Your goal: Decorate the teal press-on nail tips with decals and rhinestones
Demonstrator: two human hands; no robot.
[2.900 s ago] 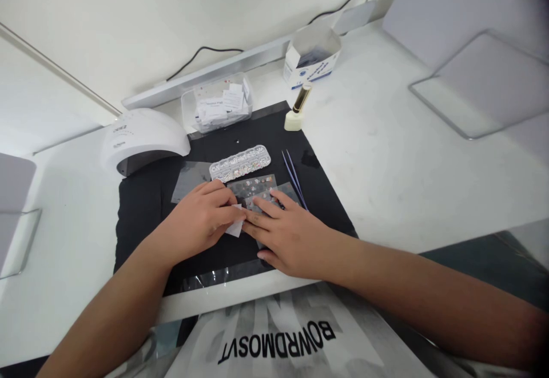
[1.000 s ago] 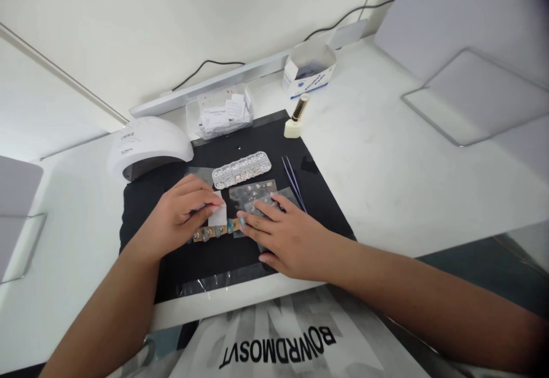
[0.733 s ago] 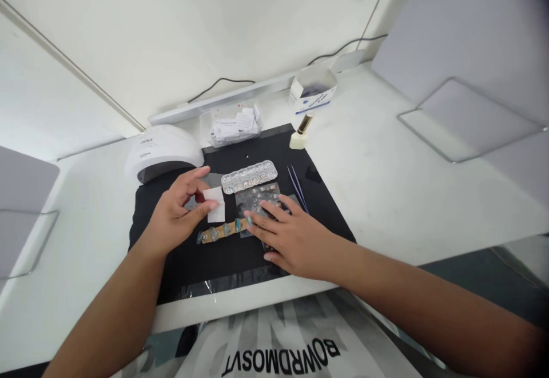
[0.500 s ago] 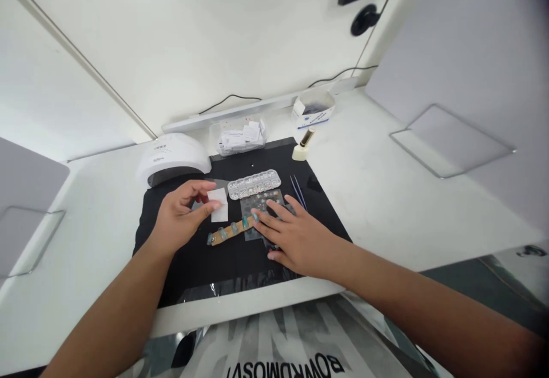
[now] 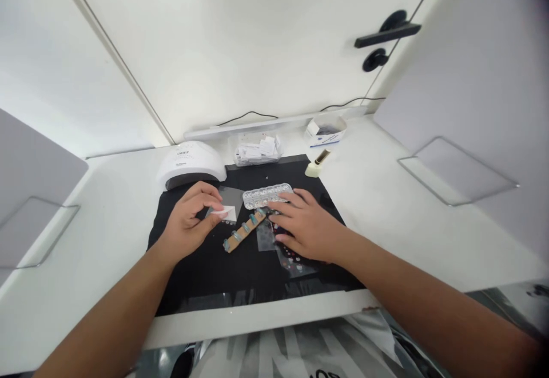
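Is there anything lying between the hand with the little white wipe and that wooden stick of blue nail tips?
Nothing visible: only bare black mat separates the left hand, pinching the small white wipe, from the wooden stick of blue nail tips.

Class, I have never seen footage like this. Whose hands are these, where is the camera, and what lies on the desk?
The camera sits on a person's head and looks down at their own bare hands. The left hand pinches a small white wipe. The right hand rests on the end of a wooden stick with nail tips. Both work over a black mat on a white desk. Behind lie a white nail lamp, a clear rhinestone case and a polish bottle.
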